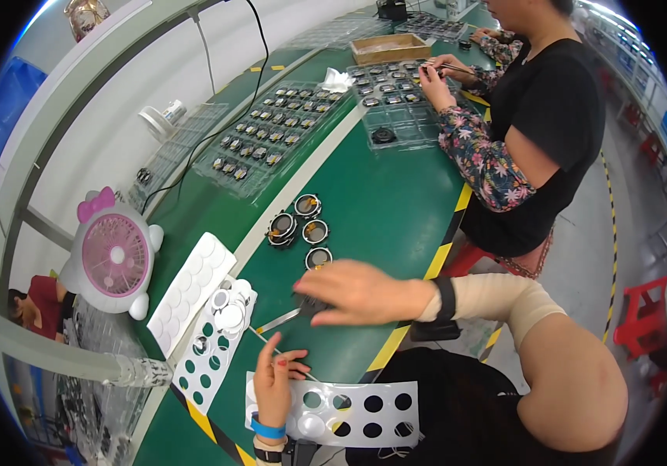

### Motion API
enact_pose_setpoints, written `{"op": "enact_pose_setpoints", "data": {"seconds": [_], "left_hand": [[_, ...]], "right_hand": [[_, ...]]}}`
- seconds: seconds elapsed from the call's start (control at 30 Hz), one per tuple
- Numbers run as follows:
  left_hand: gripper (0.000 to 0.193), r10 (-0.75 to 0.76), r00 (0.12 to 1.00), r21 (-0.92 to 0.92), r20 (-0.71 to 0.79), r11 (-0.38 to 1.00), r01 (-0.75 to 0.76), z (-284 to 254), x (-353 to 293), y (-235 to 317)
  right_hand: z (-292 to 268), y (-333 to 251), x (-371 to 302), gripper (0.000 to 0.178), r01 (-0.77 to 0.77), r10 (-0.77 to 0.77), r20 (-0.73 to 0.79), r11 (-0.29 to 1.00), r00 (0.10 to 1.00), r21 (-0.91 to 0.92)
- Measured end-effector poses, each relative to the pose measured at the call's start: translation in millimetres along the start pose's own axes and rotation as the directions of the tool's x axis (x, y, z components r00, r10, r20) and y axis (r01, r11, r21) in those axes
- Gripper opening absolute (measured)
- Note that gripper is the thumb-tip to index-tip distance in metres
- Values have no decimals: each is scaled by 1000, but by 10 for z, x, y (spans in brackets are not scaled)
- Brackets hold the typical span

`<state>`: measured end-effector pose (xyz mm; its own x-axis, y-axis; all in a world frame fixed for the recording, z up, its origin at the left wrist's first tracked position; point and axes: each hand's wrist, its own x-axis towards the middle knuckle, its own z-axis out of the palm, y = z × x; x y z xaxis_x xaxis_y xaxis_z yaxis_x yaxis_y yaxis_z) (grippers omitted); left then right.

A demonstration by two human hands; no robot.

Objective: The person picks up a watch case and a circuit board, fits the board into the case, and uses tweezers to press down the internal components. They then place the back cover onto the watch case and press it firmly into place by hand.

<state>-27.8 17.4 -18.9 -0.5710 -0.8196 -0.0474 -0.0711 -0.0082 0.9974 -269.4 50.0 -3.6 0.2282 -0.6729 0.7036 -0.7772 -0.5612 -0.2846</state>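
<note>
My right hand [357, 291], slightly blurred, reaches left over the green bench with fingers stretched out. A dark piece [314, 306] shows between its fingers and thumb; whether they touch cannot be told. A flat metal strip [280, 320] lies just left of that piece. My left hand [273, 384] is closed loosely on a thin rod [262, 337], whose far end points at a pile of white discs [230, 313]. Under and beside this hand lies a white sheet with round holes [388, 392]. Several round watch-like modules [315, 231] stand beyond my right hand.
A sheet of white round stickers [193, 291] and another punched sheet [210, 361] lie left. Beyond them stands a pink-and-white fan [116, 255]. Clear trays of modules [259, 132] fill the back. At the right a co-worker [543, 116] handles a small part over another tray [403, 140].
</note>
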Motion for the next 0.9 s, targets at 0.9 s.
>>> {"op": "enact_pose_setpoints", "data": {"seconds": [0.9], "left_hand": [[34,-28,989,47,-147,998,35,-100,68,-41]], "right_hand": [[-631,154,-595,41,-297,248,-177,885,953,-360]]}}
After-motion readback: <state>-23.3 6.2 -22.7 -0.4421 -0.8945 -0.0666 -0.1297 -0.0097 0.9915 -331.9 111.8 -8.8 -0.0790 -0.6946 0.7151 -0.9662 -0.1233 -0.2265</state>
